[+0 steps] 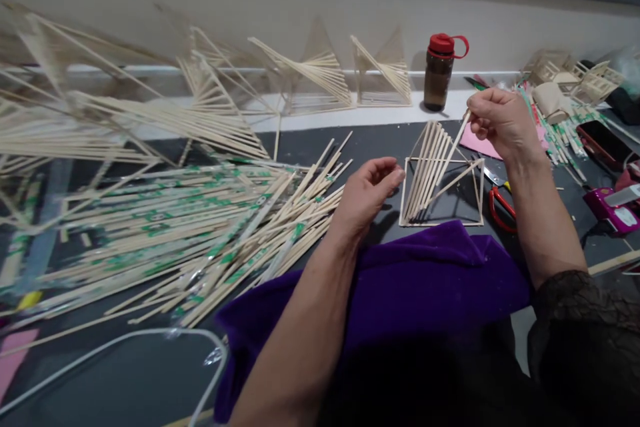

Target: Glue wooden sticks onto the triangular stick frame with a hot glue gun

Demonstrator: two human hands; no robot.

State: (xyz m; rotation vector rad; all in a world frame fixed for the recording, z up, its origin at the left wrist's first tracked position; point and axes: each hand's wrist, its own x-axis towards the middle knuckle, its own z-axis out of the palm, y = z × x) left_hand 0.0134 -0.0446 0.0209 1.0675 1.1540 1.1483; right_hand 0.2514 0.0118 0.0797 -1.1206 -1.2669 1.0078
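Note:
A small frame of thin wooden sticks [442, 224] stands on the dark table beyond a purple cloth [435, 280], with a slanted row of sticks inside it. Above its right side, my right hand [497, 121] pinches the upper end of a wooden stick [459, 138], whose lower end reaches down to the row. My left hand [371, 192] is at the frame's left side, its fingers curled and the thumb apart from them; nothing shows in it. Scissors with red handles [501, 209] lie right of the frame.
Wooden sticks and green-white wrappers [200, 220] cover the table on the left. Finished stick structures [315, 77] line the wall. A red-capped bottle [437, 77] stands behind. At right are a phone [607, 145], a purple device [613, 210] and more wrappers. A white cable [125, 339] lies front left.

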